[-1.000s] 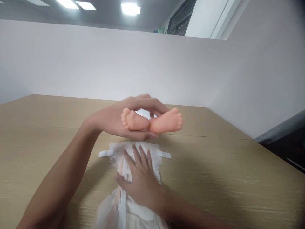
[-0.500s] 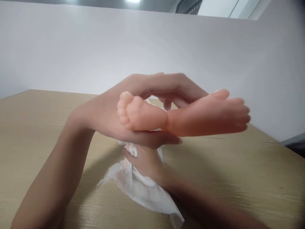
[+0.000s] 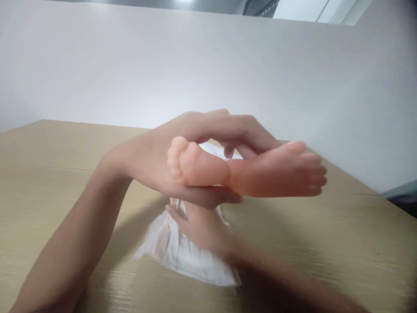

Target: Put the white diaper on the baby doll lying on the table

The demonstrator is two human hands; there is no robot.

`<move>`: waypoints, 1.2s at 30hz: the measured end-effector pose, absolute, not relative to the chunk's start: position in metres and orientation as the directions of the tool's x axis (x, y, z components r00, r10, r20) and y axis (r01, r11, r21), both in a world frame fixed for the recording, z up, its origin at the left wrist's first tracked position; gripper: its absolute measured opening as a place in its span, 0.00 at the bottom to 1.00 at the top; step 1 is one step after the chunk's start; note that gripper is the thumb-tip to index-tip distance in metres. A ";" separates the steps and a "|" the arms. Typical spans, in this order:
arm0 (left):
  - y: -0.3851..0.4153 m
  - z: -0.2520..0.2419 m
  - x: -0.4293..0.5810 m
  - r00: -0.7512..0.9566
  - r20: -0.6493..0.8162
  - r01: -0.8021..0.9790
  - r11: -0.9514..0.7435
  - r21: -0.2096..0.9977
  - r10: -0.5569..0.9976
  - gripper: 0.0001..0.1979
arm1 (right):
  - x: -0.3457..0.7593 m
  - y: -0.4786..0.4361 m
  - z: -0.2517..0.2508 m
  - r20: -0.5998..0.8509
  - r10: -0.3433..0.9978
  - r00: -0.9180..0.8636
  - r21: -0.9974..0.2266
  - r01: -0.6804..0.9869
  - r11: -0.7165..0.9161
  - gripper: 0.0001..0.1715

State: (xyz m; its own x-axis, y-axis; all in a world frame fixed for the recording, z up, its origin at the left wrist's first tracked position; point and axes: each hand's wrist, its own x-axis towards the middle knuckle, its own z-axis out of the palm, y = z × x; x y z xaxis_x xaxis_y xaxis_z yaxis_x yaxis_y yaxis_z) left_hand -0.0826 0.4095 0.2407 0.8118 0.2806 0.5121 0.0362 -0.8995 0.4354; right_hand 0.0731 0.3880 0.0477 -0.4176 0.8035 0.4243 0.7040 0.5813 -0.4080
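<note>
L hand (image 3: pixel 195 126) comes in from 8 o'clock & is clasped round a pair of doll feet (image 3: pixel 275 176), fingers curled over the top, thumb running underneath. Feet are held up nr the centre of view, tilting slightly out to 3 o'clock: one set of toes points to 9, the other to 3, heels together in the middle. L thumb shows only in part below the heels; legs & the rest of the doll are hidden behind feet & hand. R hand (image 3: pixel 200 224) reaches in from abt 4 o'clock, below the L hand, & sits on a white diaper (image 3: pixel 195 263) at 6 o'clock. Its thumb sticks out toward 10, but its fingers are hidden behind the L hand, so can't tell whether it's spread or gripping; R forearm is blurred. Diaper lies over the tan tabletop (image 3: pixel 325 252), near edge flared & crumpled, far end covered by both hands. White patch (image 3: pixel 213 150) in the gap above the heels, just past 12, might be more diaper or sth else. Pale wall (image 3: pixel 208 65) fills the upper half; ceiling light (image 3: pixel 184 1) at just before 12 & dark grille (image 3: pixel 260 8) at 1 are both cut by the top edge. Dark shape (image 3: pixel 404 198) just past 3 is cut by the R edge, hard to make out.
</note>
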 end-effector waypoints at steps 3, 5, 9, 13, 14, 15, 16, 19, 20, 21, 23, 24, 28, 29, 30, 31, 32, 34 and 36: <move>0.408 0.236 -0.081 0.822 0.510 0.014 -0.905 0.425 0.252 0.26 | 0.082 0.360 0.055 0.326 0.796 -0.511 -0.441 0.662 0.606 0.22; 0.407 0.233 -0.078 0.834 0.497 -0.001 -0.902 0.433 0.238 0.26 | 0.096 0.344 0.056 0.339 0.754 -0.562 -0.437 0.616 0.655 0.19; 0.402 0.223 -0.069 0.835 0.502 -0.007 -0.908 0.419 0.225 0.23 | 0.141 0.331 0.041 0.590 0.658 -0.468 -0.403 0.536 0.742 0.08; 0.391 0.208 -0.063 0.848 0.438 0.063 -0.877 0.476 0.298 0.23 | 0.176 0.328 0.022 0.751 0.622 -0.223 -0.404 0.590 0.699 0.11; 0.388 0.204 -0.063 0.855 0.409 0.082 -0.863 0.499 0.318 0.23 | 0.180 0.326 0.020 0.770 0.613 -0.179 -0.418 0.584 0.696 0.15; 0.384 0.201 -0.064 0.864 0.377 0.097 -0.845 0.526 0.334 0.24 | 0.181 0.325 0.020 0.780 0.608 -0.146 -0.442 0.560 0.701 0.19; 0.380 0.197 -0.065 0.873 0.348 0.103 -0.825 0.555 0.343 0.24 | 0.181 0.323 0.020 0.782 0.610 -0.127 -0.470 0.521 0.712 0.24; 0.367 0.183 -0.070 0.887 0.266 0.146 -0.776 0.613 0.377 0.26 | 0.173 0.317 0.026 0.790 0.602 -0.115 -0.513 0.412 0.753 0.38; 0.362 0.178 -0.072 0.888 0.242 0.171 -0.770 0.615 0.391 0.26 | 0.169 0.315 0.028 0.799 0.589 -0.122 -0.505 0.398 0.766 0.41; 0.358 0.172 -0.073 0.889 0.223 0.193 -0.769 0.609 0.400 0.25 | 0.166 0.314 0.029 0.809 0.574 -0.129 -0.489 0.395 0.778 0.42; 0.350 0.160 -0.076 0.897 0.202 0.215 -0.788 0.577 0.393 0.25 | 0.163 0.313 0.029 0.820 0.548 -0.163 -0.452 0.401 0.797 0.42; 0.347 0.155 -0.078 0.907 0.206 0.202 -0.807 0.555 0.368 0.25 | 0.163 0.314 0.029 0.818 0.540 -0.199 -0.433 0.405 0.805 0.42; 0.335 0.135 -0.087 0.908 0.302 0.120 -0.870 0.478 0.291 0.26 | 0.168 0.321 0.027 0.805 0.471 -0.360 -0.332 0.385 0.861 0.40; 0.333 0.131 -0.091 0.896 0.337 0.108 -0.880 0.462 0.288 0.24 | 0.171 0.324 0.028 0.813 0.436 -0.385 -0.294 0.374 0.879 0.38; 0.332 0.127 -0.097 0.881 0.373 0.105 -0.890 0.443 0.290 0.23 | 0.175 0.326 0.030 0.821 0.391 -0.415 -0.247 0.359 0.900 0.35; 0.330 0.123 -0.103 0.866 0.411 0.101 -0.905 0.413 0.285 0.22 | 0.179 0.329 0.033 0.823 0.341 -0.454 -0.192 0.344 0.919 0.32; 0.329 0.118 -0.111 0.852 0.443 0.107 -0.922 0.371 0.278 0.21 | 0.185 0.331 0.036 0.815 0.291 -0.502 -0.130 0.331 0.935 0.28; 0.328 0.107 -0.128 0.832 0.488 0.143 -0.953 0.269 0.263 0.20 | 0.198 0.337 0.040 0.770 0.197 -0.607 -0.002 0.308 0.951 0.26; 0.329 0.093 -0.145 0.812 0.526 0.192 -0.966 0.172 0.255 0.21 | 0.211 0.342 0.040 0.718 0.146 -0.680 0.085 0.294 0.952 0.24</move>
